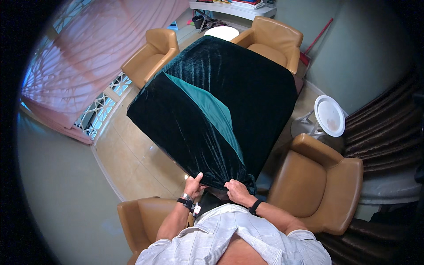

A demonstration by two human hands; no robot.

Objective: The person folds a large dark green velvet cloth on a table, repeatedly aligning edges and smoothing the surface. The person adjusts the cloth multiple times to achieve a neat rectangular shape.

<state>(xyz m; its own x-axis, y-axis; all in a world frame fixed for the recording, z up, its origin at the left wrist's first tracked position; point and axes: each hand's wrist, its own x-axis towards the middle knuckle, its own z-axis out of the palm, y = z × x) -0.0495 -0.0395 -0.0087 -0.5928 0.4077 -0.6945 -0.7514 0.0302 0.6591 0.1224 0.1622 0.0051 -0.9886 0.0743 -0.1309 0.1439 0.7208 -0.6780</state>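
A dark green velvet cover (258, 82) is spread over a square table before me, with a lighter green satin-like strip (212, 106) showing along a fold across it. At the table's near corner, my left hand (194, 185) holds the cover's edge, its thumb on top. A short way to the right, my right hand (238, 191) grips a gathered part of the same edge. The velvet is pulled into creases that run toward both hands. Bunched cloth hangs just right of my right hand. The fingers beneath the cloth are partly hidden.
Tan leather armchairs (301, 182) stand around the table, two of them close on either side of me. A round white folding side table (329, 116) is at the right. A white desk (232, 9) with folded cloths is beyond. A red-handled broom (319, 34) leans at the wall.
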